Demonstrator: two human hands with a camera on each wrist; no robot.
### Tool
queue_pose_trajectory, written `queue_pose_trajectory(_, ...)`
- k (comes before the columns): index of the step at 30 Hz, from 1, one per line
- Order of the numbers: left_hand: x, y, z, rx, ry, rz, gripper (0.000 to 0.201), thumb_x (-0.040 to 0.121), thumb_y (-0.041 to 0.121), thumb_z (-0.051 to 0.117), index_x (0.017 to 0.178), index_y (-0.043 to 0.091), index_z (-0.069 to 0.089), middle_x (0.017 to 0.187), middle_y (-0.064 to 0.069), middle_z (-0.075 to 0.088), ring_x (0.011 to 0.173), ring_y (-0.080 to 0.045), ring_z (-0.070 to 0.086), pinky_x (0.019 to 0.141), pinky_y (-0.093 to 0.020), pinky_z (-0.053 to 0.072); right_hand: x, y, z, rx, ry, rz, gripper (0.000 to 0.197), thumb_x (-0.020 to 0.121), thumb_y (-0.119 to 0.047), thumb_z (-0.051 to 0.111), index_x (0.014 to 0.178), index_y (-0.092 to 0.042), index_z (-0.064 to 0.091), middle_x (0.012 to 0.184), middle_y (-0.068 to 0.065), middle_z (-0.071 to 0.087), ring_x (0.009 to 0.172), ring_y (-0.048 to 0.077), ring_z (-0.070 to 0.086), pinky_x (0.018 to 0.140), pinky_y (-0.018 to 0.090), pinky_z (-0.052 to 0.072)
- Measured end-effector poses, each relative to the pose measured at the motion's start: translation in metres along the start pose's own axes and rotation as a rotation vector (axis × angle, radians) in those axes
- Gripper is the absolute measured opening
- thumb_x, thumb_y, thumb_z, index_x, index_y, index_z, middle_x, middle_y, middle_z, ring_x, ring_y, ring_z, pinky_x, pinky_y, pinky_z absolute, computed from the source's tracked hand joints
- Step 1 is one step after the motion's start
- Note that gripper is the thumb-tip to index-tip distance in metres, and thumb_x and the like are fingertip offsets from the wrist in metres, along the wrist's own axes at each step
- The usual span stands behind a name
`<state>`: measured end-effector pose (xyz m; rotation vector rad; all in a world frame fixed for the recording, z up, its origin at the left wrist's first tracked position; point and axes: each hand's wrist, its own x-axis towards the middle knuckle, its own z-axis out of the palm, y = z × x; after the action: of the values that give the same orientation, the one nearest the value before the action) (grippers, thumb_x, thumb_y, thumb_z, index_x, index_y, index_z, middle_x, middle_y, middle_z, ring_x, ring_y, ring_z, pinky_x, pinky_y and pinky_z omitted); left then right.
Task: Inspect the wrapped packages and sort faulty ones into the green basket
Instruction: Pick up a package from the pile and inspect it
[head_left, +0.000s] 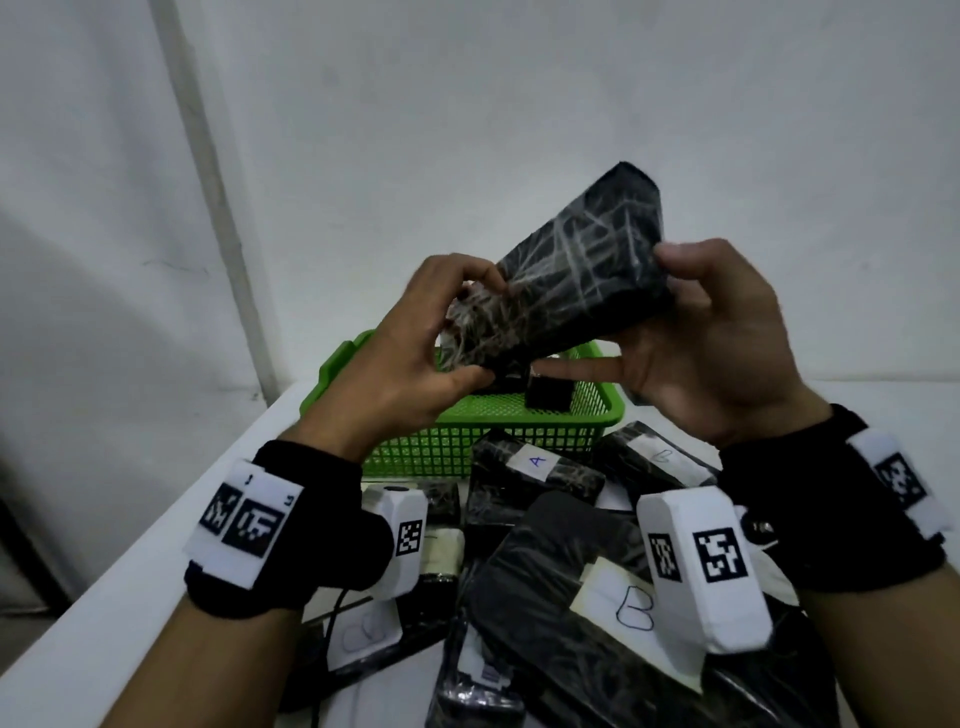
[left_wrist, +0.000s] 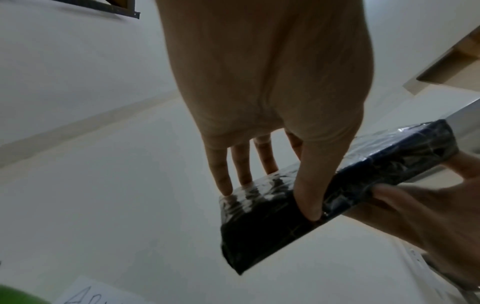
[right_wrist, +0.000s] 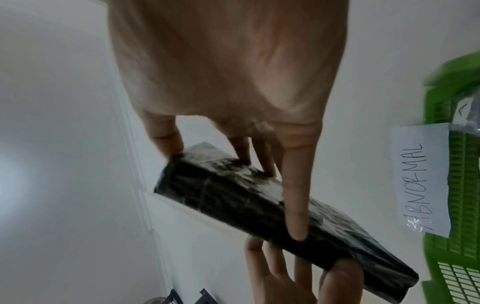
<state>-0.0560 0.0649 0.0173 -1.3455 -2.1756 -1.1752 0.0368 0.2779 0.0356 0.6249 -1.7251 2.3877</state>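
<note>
Here a black rectangular package wrapped in crinkled clear film (head_left: 566, 280) is held tilted in the air by both hands, above the green plastic mesh basket (head_left: 483, 447). Its lower end is gripped by the left hand (head_left: 415, 358), with the thumb underneath and the fingers curled over the top face; in the left wrist view the thumb is pressed against the long edge while the fingertips (left_wrist: 224, 185) rest on the glossy face. The upper part is clasped by the right hand (head_left: 711, 353), thumb on the upper face and fingers beneath; in the right wrist view one finger is laid along the package's side. A small black item (head_left: 549, 392) is seen lying inside the basket, and a white paper label reading "ABNORMAL" (right_wrist: 420, 176) is fixed to its wall. The basket stands on a white table (head_left: 156, 561). In front of it a heap of further black wrapped packages (head_left: 540, 571) is spread, several bearing white paper tags, one marked "A" (head_left: 537, 461).
</note>
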Motion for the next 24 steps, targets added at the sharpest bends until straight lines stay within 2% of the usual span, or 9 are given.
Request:
queue_pose_trajectory(4, 0.0, -0.003, 0.003, 0.033, -0.003, -0.001, 0.062, 0.081, 0.002, 0.076, 0.121, 0.038, 0.046, 0.144, 0.01, 0.044, 0.138, -0.008, 0.041, 0.105, -0.027, 0.042, 0.004, 0.003, 0.005, -0.096, 0.128, -0.044, 0.037, 0.081, -0.027, 0.045, 0.104, -0.005, 0.064, 0.099, 0.011, 0.074, 0.096, 0.028, 0.072, 0.067, 0.044, 0.062)
queue_pose_trajectory(7, -0.002, 0.002, 0.001, 0.021, -0.025, -0.046, 0.049, 0.086, 0.023, 0.074, 0.127, 0.042, 0.053, 0.15, 0.021, 0.04, 0.14, -0.001, 0.039, 0.108, -0.033, 0.041, 0.006, 0.006, 0.009, -0.312, 0.217, -0.174, 0.024, 0.094, -0.013, 0.046, 0.112, -0.005, 0.06, 0.108, 0.01, 0.071, 0.095, 0.027, 0.073, 0.064, 0.046, 0.062)
queue_pose_trajectory(9, -0.003, 0.012, 0.001, -0.061, -0.026, -0.103, 0.045, 0.086, 0.041, 0.068, 0.129, 0.046, 0.053, 0.147, 0.026, 0.044, 0.133, 0.0, 0.049, 0.105, -0.036, 0.049, 0.006, 0.007, 0.009, -0.477, 0.281, -0.291, 0.026, 0.088, -0.007, 0.053, 0.114, -0.01, 0.058, 0.106, 0.0, 0.067, 0.088, 0.017, 0.071, 0.065, 0.051, 0.063)
queue_pose_trajectory(10, -0.004, 0.019, 0.002, -0.15, -0.027, -0.132, 0.049, 0.087, 0.045, 0.066, 0.132, 0.046, 0.05, 0.145, 0.024, 0.048, 0.127, -0.003, 0.056, 0.101, -0.039, 0.053, 0.006, 0.008, 0.008, -0.536, 0.293, -0.332, 0.03, 0.084, -0.008, 0.056, 0.114, -0.012, 0.058, 0.107, -0.004, 0.066, 0.089, 0.014, 0.07, 0.069, 0.052, 0.063)
queue_pose_trajectory(13, -0.004, 0.032, 0.004, -0.345, -0.02, -0.129, 0.069, 0.084, 0.051, 0.065, 0.146, 0.048, 0.035, 0.142, 0.007, 0.055, 0.114, -0.015, 0.068, 0.091, -0.043, 0.058, 0.005, 0.006, 0.005, -0.542, 0.196, -0.298, 0.047, 0.086, -0.018, 0.064, 0.132, -0.02, 0.055, 0.131, -0.009, 0.063, 0.12, 0.015, 0.064, 0.079, 0.043, 0.063)
queue_pose_trajectory(16, -0.004, 0.038, 0.006, -0.32, -0.008, -0.142, 0.079, 0.08, 0.054, 0.068, 0.147, 0.055, 0.026, 0.138, 0.003, 0.057, 0.11, -0.014, 0.07, 0.092, -0.045, 0.057, 0.003, 0.003, 0.005, -0.501, 0.085, -0.158, 0.05, 0.094, -0.038, 0.049, 0.144, -0.036, 0.05, 0.14, -0.026, 0.056, 0.131, 0.001, 0.053, 0.095, 0.045, 0.058)
queue_pose_trajectory(18, -0.004, 0.037, 0.006, -0.296, 0.018, -0.157, 0.076, 0.081, 0.051, 0.071, 0.144, 0.056, 0.029, 0.134, 0.002, 0.061, 0.106, -0.015, 0.072, 0.093, -0.046, 0.057, 0.003, 0.002, 0.006, -0.539, 0.067, -0.132, 0.053, 0.092, -0.037, 0.047, 0.144, -0.045, 0.048, 0.142, -0.033, 0.051, 0.131, -0.009, 0.049, 0.1, 0.045, 0.055)
queue_pose_trajectory(20, -0.003, 0.036, 0.006, -0.324, 0.058, -0.147, 0.068, 0.087, 0.034, 0.072, 0.142, 0.047, 0.035, 0.126, 0.0, 0.066, 0.102, -0.016, 0.073, 0.089, -0.042, 0.059, 0.002, 0.002, 0.005, -0.603, 0.046, -0.144, 0.06, 0.089, -0.029, 0.053, 0.146, -0.049, 0.045, 0.14, -0.039, 0.049, 0.13, -0.013, 0.047, 0.103, 0.042, 0.054)
queue_pose_trajectory(24, -0.001, 0.031, 0.0, -0.519, 0.106, -0.141, 0.056, 0.088, 0.003, 0.056, 0.134, 0.033, 0.044, 0.097, 0.003, 0.073, 0.087, -0.013, 0.073, 0.07, -0.027, 0.058, 0.0, 0.003, 0.002, -0.833, 0.13, -0.288, 0.078, 0.089, -0.02, 0.074, 0.152, -0.045, 0.036, 0.151, -0.028, 0.04, 0.133, -0.011, 0.044, 0.109, 0.035, 0.048)
